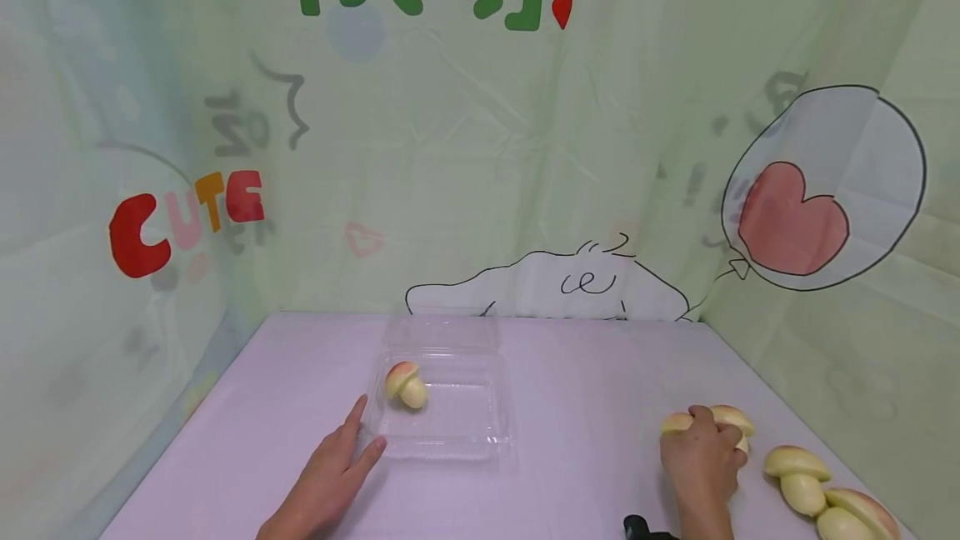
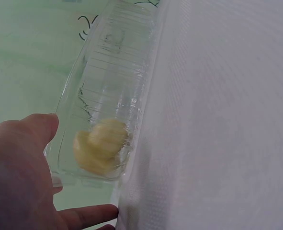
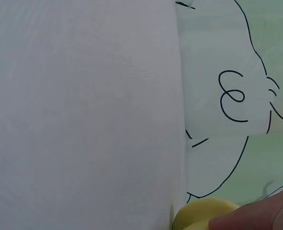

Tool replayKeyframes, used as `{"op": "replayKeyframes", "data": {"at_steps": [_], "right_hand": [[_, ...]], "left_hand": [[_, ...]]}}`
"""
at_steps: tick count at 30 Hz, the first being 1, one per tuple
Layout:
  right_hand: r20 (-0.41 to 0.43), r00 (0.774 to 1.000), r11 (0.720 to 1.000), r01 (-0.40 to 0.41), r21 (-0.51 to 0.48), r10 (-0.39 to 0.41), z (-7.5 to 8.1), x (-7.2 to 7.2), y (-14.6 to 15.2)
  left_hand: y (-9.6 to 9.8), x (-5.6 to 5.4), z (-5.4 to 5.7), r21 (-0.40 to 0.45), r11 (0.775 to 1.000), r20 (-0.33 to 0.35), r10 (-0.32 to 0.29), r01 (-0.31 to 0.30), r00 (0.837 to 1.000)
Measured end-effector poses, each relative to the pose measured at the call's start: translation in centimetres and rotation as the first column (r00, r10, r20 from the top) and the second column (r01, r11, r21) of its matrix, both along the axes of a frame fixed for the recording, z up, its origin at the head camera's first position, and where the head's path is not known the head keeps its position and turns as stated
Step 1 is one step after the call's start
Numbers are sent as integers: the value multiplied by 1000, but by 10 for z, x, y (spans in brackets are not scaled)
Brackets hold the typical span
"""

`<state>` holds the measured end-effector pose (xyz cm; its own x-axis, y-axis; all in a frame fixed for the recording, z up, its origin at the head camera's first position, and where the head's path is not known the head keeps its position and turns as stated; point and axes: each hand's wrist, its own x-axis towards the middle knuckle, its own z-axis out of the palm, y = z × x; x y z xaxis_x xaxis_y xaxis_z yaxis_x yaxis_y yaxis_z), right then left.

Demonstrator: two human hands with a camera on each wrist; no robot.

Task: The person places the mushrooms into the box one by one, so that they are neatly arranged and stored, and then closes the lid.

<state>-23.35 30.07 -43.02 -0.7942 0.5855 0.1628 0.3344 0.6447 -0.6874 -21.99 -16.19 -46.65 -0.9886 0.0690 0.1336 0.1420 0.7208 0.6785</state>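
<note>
The left hand (image 1: 326, 473), fingers loosely extended, touched the clear box (image 1: 465, 411) holding one mushroom (image 1: 411, 390). Right of the box, the right hand (image 1: 703, 461) grasped another mushroom (image 3: 194, 213).

The person's left grip (image 1: 327, 476) is a bare hand with tapering fingers (image 1: 352, 422), and its wrist (image 1: 281, 526) is bare too. The right grip (image 1: 702, 461) is likewise bare; beside its wrist sits a black piece (image 1: 637, 527) with a rounded end, partly cut off below.
</note>
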Motion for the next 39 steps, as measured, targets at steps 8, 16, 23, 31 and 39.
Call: {"op": "replayKeyframes", "data": {"at_steps": [8, 16, 23, 31, 39], "right_hand": [[24, 999, 999, 27, -24, -26, 2, -4, -1], [-18, 1000, 1000, -5, -13, 5, 1, -3, 0], [-36, 999, 1000, -6, -15, 6, 5, -5, -2], [-59, 998, 1000, -14, -14, 14, 6, -3, -3], [-86, 996, 1000, -8, -7, 7, 10, -4, -7]], "left_hand": [[0, 0, -1, 0, 1000, -9, 1, -1, 1000], [0, 0, 0, 5, 1000, 4, 6, -6, 1000], [-2, 0, 0, 9, 1000, -44, -12, 12, 999], [-1, -1, -1, 8, 1000, -51, -13, 14, 999], [-2, 0, -1, 5, 1000, -67, -22, 22, 998]]}}
